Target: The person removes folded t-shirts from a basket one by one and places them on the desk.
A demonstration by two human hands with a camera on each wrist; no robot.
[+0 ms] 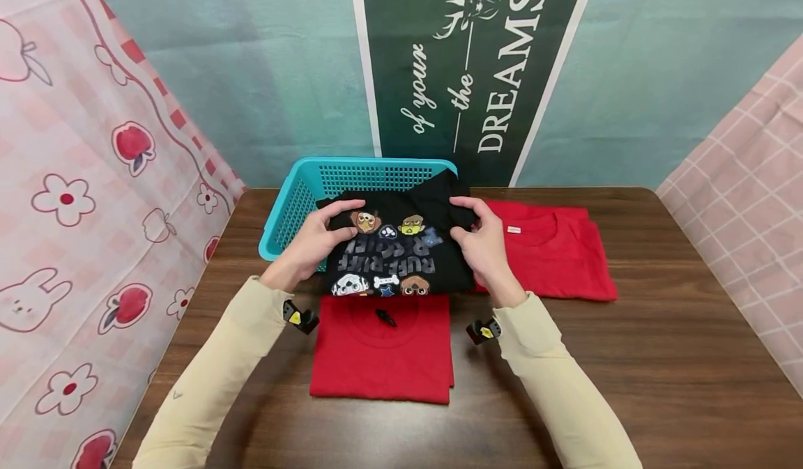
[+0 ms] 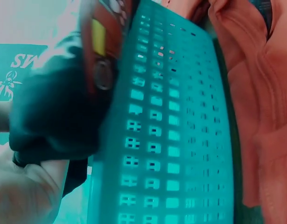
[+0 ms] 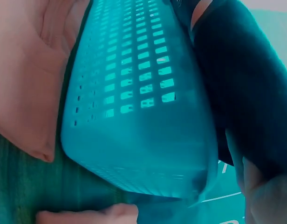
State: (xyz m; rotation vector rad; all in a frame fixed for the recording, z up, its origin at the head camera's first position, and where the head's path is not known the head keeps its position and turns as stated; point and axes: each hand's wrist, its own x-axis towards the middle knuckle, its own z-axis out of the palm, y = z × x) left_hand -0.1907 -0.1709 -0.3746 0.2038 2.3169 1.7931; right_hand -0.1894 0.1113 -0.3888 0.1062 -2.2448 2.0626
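Observation:
A black T-shirt point(image 1: 401, 246) with cartoon dog faces and lettering hangs over the front of the turquoise basket point(image 1: 285, 214). My left hand point(image 1: 314, 240) pinches its left side between thumb and fingers. At the opposite side, my right hand point(image 1: 484, 242) grips the cloth the same way. In the left wrist view the shirt point(image 2: 55, 112) bunches beside the basket's perforated wall point(image 2: 174, 121). Dark cloth point(image 3: 248, 84) also drapes down next to the basket point(image 3: 148, 135) in the right wrist view. Fingertips under the fabric are hidden.
A folded red shirt point(image 1: 383, 364) lies in front of the basket, with a small dark shape point(image 1: 385, 318) on it. Another folded red shirt point(image 1: 552, 256) is to the right. The brown table point(image 1: 665, 357) meets a printed curtain point(image 1: 288, 72) behind.

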